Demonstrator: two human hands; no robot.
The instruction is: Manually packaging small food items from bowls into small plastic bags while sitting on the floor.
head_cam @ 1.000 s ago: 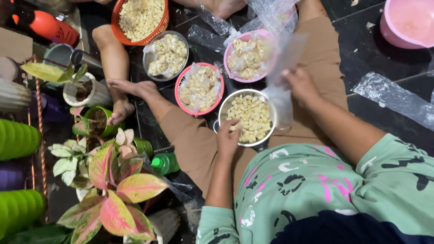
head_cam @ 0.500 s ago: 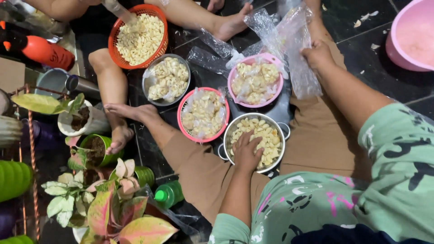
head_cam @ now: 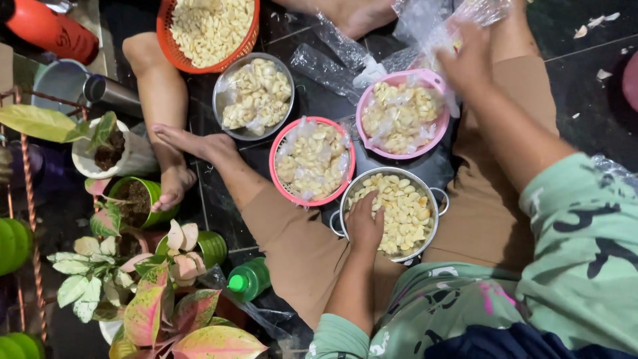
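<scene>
The person's left hand (head_cam: 365, 223) is now deep in the metal pot (head_cam: 435, 199) of peeled garlic cloves (head_cam: 405, 213), fingers curled down on some; a moment ago it only hovered at the rim. The right hand (head_cam: 468, 63) has lifted higher, pinching a clear plastic bag (head_cam: 432, 30), ready for filling. Beyond the left hand sit two pink baskets (head_cam: 274, 159), one metal bowl (head_cam: 219, 100) and one orange basket (head_cam: 163, 26). That makes five containers.
</scene>
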